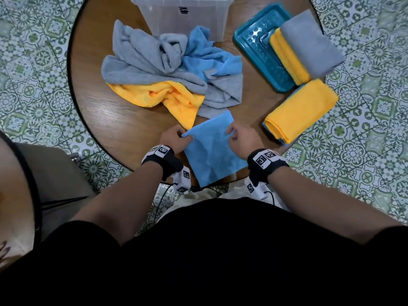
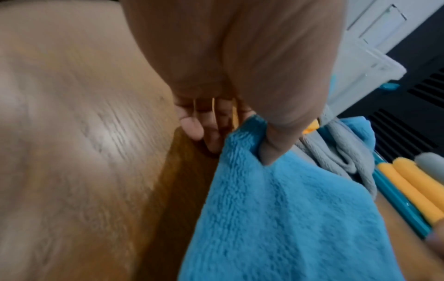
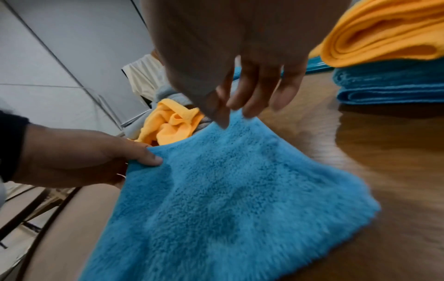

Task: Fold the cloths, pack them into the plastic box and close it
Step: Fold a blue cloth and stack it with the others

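Now the person is working at the round wooden table, where the clear plastic box is standing open at the far edge and its teal plastic lid is lying to the right, partly under a folded grey cloth and a folded yellow cloth. A loose heap of grey, blue and yellow cloths is waiting in the middle, and a second folded pile, yellow on blue, is resting near the right edge.

The fluffy blue microfibre cloth is lying at the near edge of the table, its lower part hanging over the edge. The left hand is pinching its far left corner between thumb and fingers, and the right hand is pinching the far edge near the right corner.

To do this fold well, both hands should probably be carrying the two far corners together, at the same height, toward the near edge. The fabric is soft and is sagging between the grips, so light tension is needed. The corners should be meeting exactly before the crease is pressed flat; otherwise the cloth may not stack neatly.
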{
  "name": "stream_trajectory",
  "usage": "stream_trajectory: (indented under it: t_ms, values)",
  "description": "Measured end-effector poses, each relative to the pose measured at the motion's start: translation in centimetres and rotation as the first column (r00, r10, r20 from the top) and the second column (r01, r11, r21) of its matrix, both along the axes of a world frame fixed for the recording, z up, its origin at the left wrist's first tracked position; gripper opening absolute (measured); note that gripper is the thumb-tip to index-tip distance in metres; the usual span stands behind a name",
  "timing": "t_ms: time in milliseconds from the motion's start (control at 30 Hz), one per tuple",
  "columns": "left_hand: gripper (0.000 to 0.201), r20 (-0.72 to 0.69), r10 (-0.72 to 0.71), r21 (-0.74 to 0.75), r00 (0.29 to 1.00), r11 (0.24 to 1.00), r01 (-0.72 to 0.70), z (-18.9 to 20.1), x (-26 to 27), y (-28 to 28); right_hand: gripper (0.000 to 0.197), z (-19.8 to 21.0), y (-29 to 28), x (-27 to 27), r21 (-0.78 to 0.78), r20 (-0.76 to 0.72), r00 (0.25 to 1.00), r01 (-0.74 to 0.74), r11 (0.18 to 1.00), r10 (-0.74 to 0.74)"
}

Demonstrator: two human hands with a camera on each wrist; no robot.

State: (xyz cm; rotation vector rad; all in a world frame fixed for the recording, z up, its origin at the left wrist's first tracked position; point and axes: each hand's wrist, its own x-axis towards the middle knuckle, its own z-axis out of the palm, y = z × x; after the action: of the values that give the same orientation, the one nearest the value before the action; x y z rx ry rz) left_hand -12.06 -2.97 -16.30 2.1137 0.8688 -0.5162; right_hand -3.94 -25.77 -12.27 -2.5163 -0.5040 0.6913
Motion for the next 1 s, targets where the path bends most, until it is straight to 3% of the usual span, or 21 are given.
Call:
stream_trajectory:
  t_ms: [100,200,267,400,467,533,600,700,767,800,867,933,1000]
  values:
    - [0.029,-0.062,0.243,-0.188,0.968,0.950,-0.250,0.1,-0.7,0.4,0.012,0.3,0.7,-1.4,-0.064,-0.196,0.949,-0.264,0.962,0.248]
    - [0.018,-0.211,0.470,-0.356,0.857,0.780,-0.515,0.8,-1.5,0.2,0.049,-0.5,1.8,-3.9,-0.031,-0.258,0.905,-0.357,0.934,0.337]
    - [0.015,-0.241,0.462,-0.437,0.853,0.734,-0.521,1.4,-1.8,-0.1,0.070,-0.9,2.8,-5.5,-0.028,-0.252,0.911,-0.344,0.939,0.326]
    - [0.030,-0.188,0.449,-0.492,0.874,0.727,-0.479,2.2,-2.0,-0.1,0.085,-0.8,4.1,-7.1,-0.115,-0.241,0.920,-0.342,0.933,0.308]
    - [0.033,-0.080,0.421,-0.471,0.904,0.783,-0.406,2.7,-2.1,0.1,0.082,-0.9,4.6,-7.7,-0.161,-0.196,0.936,-0.325,0.932,0.292]
    - [0.040,0.070,0.275,-0.384,0.959,0.895,-0.229,3.3,-2.3,0.4,0.067,-1.2,5.1,-8.3,-0.205,-0.153,0.945,-0.317,0.926,0.290]
    - [0.038,0.164,0.128,-0.311,0.978,0.948,-0.072,3.9,-2.7,0.6,0.055,-1.0,5.2,-8.5,-0.196,-0.138,0.948,-0.311,0.930,0.288]
    - [0.028,0.174,0.038,-0.380,0.984,0.924,0.031,4.7,-3.2,1.1,0.039,-0.2,4.2,-7.8,-0.136,-0.182,0.946,-0.296,0.945,0.270]
    - [0.045,0.190,-0.125,-0.375,0.974,0.907,0.190,4.9,-3.2,1.9,0.023,0.3,3.2,-7.2,-0.091,-0.226,0.941,-0.276,0.957,0.251]
    - [0.058,0.214,-0.255,-0.283,0.943,0.908,0.310,4.8,-3.2,2.2,0.013,0.4,2.6,-6.9,-0.074,-0.242,0.942,-0.259,0.963,0.235]
    - [0.067,0.228,-0.483,-0.025,0.845,0.865,0.501,4.4,-3.2,2.1,0.022,0.2,1.6,-6.3,-0.036,-0.240,0.948,-0.222,0.974,0.208]
    - [0.060,0.276,-0.507,0.066,0.816,0.857,0.511,4.0,-3.1,1.6,0.027,0.0,1.0,-5.8,-0.022,-0.257,0.951,-0.185,0.983,0.173]
    - [0.060,0.273,-0.423,0.013,0.864,0.899,0.437,4.0,-2.7,1.0,0.014,-0.6,0.3,-5.2,-0.014,-0.297,0.951,-0.099,0.995,0.090]
